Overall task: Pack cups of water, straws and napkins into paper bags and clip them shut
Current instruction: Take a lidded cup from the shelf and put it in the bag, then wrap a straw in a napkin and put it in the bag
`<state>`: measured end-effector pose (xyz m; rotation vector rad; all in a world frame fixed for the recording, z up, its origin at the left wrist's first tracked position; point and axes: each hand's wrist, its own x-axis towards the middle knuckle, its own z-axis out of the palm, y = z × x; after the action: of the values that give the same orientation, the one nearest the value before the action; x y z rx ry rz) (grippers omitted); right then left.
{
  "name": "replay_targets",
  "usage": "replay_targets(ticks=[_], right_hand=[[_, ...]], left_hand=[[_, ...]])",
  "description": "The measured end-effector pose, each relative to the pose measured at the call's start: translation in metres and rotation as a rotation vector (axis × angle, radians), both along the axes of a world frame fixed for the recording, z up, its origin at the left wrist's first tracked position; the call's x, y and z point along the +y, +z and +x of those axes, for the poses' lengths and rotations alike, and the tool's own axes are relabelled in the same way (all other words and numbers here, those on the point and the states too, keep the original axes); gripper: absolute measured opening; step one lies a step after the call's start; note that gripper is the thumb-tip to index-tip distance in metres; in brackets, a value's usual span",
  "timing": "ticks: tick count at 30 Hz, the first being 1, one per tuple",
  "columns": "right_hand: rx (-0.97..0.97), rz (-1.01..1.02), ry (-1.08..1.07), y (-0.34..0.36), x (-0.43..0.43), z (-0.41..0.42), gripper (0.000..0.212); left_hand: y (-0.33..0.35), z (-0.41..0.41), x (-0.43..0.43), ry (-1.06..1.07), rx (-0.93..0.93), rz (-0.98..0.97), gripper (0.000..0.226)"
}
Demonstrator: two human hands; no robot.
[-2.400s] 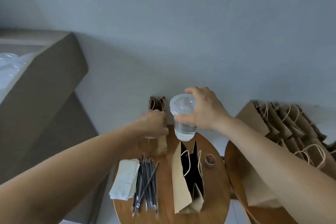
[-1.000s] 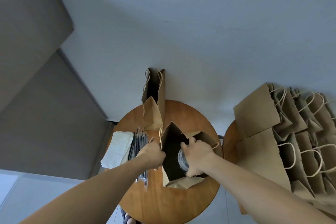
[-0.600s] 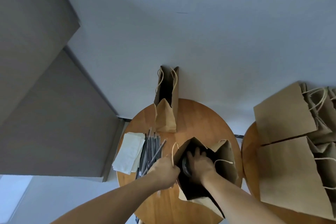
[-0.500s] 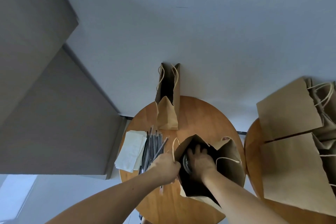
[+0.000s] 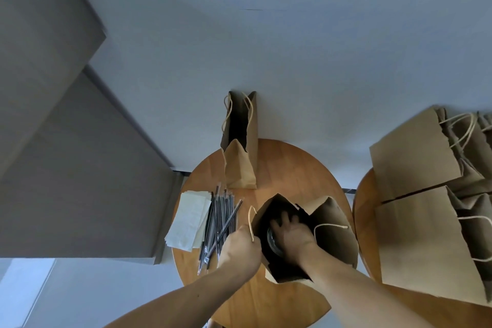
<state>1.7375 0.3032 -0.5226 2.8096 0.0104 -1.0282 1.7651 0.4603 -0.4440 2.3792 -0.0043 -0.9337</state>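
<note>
An open brown paper bag [image 5: 332, 224] stands on the round wooden table [image 5: 290, 168]. My right hand [image 5: 291, 234] reaches down inside it, fingers curled over the lid of a clear cup of water [image 5: 271, 241] that sits deep in the bag. My left hand [image 5: 241, 249] grips the bag's left rim by its cord handle and holds the mouth open. To the left lie black wrapped straws [image 5: 219, 221] and a stack of white napkins [image 5: 190, 220].
A second open paper bag [image 5: 241, 141] stands at the table's far edge against the wall. Several more paper bags [image 5: 426, 194] crowd a second round table on the right. A grey cabinet [image 5: 66, 154] fills the left side.
My right hand carried the cup from above the table down into the bag and sank deeper. My left hand moved from the far bag to this bag's rim.
</note>
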Motion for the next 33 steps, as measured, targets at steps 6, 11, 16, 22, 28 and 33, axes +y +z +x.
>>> replay_targets(ticks=[6,11,16,22,28,33], right_hand=[[0.026,0.016,0.026,0.009,-0.003,-0.002,0.090],[0.028,0.040,0.080,0.054,0.009,-0.001,0.070],[0.019,0.169,0.078,0.129,-0.001,-0.005,0.042],[-0.145,0.245,-0.025,0.202,-0.043,0.001,0.025],[-0.374,0.320,-0.082,0.219,-0.037,0.025,0.039],[-0.413,0.346,-0.048,0.211,0.004,0.046,0.048]], left_hand=[[0.005,-0.018,0.012,0.055,0.071,-0.066,0.018],[0.021,-0.013,0.001,-0.100,0.057,-0.067,0.031],[0.039,0.004,-0.015,-0.307,-0.061,0.008,0.061],[0.065,0.032,-0.021,-0.428,-0.114,-0.132,0.093],[0.093,0.072,-0.009,-0.367,-0.416,-0.010,0.070],[0.101,0.095,0.045,-0.541,-0.505,0.289,0.051]])
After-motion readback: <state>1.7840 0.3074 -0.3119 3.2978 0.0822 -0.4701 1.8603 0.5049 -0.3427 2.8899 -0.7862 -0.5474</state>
